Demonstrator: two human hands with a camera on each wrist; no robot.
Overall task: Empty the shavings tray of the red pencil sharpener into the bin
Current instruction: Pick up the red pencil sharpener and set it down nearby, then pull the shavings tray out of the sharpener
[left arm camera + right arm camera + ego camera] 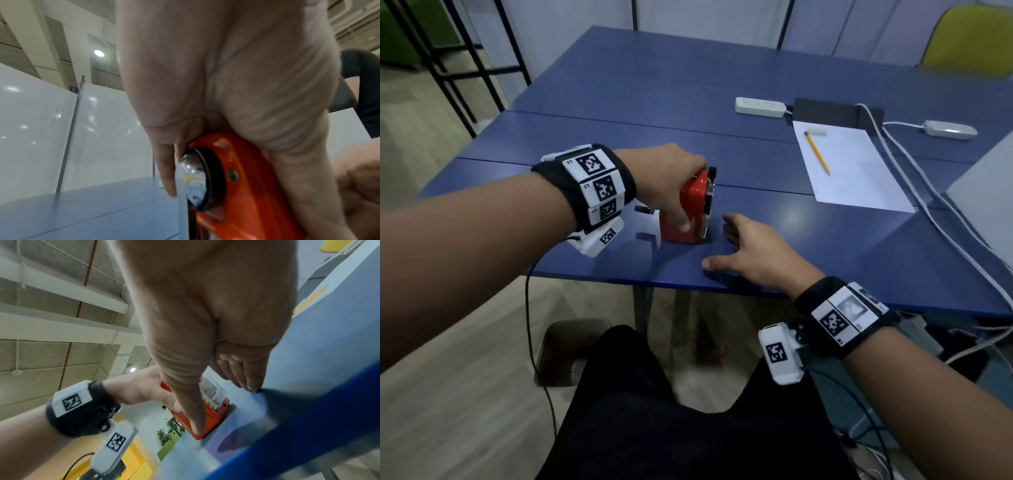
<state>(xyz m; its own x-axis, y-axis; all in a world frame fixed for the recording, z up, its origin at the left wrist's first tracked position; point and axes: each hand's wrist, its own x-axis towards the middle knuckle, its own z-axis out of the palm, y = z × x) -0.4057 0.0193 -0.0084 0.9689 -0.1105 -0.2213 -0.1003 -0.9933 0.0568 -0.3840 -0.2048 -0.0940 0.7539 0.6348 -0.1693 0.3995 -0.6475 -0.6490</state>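
Emptying had barely begun: left hand [671, 185] clasped the boxy red metal pencil sharpener [685, 216] at frame centre, clear shavings tray [212, 393] still seated; right hand [750, 250] lay slack-fingered on the blue table [825, 240].

Red metal pencil sharpener [690, 212] on blue table [619, 102]; beyond it, yellow pencil [816, 152] on white paper sheet [859, 178]; possibly yellow chair [969, 41].

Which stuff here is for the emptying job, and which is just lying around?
For the job:
red pencil sharpener, held by the left hand
its clear shavings tray
right hand, open beside it

Just lying about:
yellow pencil
white paper
power strip
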